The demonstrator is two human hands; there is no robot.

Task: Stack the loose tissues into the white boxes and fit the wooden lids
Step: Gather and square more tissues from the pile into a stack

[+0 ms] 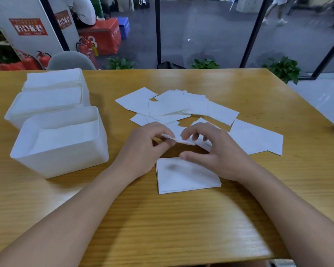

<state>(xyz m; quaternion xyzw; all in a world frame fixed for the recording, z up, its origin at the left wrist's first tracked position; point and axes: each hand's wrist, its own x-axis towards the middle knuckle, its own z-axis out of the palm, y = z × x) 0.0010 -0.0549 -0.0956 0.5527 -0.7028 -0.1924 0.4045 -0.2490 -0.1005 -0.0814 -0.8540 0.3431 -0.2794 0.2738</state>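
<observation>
1. Left hand pinches one end of a small tissue, thumb and forefinger curled on it, lifted off the bench near the middle.
2. Right hand hovers at the tissue's other end, fingers loosely curled above it, thumb stretched out below; cannot tell if it actually grips.
3. Squared stack of tissues lies flat just under both hands, toward the near edge.
4. Loose tissues are scattered and overlapping in mid-bench, spreading toward the right edge.
5. Near box sits by the left edge, open, tissues low inside. Far box behind it, touching or nearly so, filled above its rim.
6. No wooden lids in view.
7. Handling guess: tissues are very light, soft and floppy, and crease or tear easily. Pinch at edges or corners, support both ends, and move the stack whole with flat fingers so it stays aligned.
</observation>
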